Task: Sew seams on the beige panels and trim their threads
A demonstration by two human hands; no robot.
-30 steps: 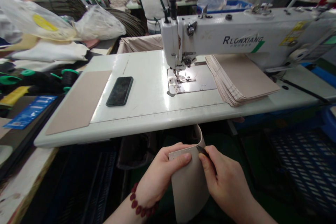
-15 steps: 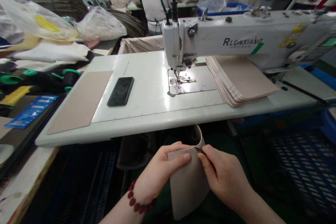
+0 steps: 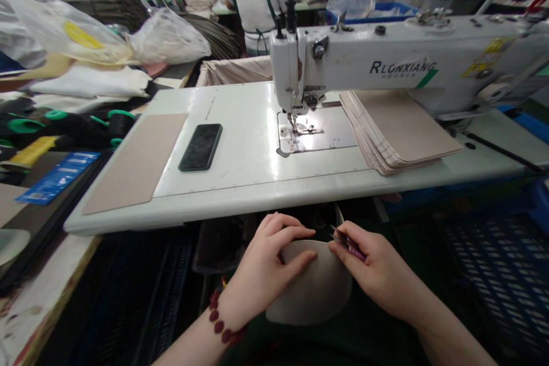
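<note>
Below the table's front edge, a beige leather-like piece (image 3: 315, 291) hangs bent in front of me, its upper edge between my hands. My left hand (image 3: 274, 260) holds it at the left, thumb on the near face and fingers over the top edge. In my right hand (image 3: 371, 263) is a pair of thread snips (image 3: 349, 245), dark blades pointing left and a purplish handle inside the fingers. The blade tips are close to the piece's upper right edge; whether they touch it I cannot tell.
A white sewing machine (image 3: 386, 60) stands on the pale table (image 3: 240, 154). Under its arm lies a stack of beige panels (image 3: 398, 131). To the left are a phone (image 3: 201, 147) and a single panel (image 3: 137, 163). A blue crate (image 3: 493, 274) sits low at the right.
My left hand has lifted and its fingers have spread along the upper edge. The piece has turned and bent. The snips have moved right and up, now showing more of their blades.
</note>
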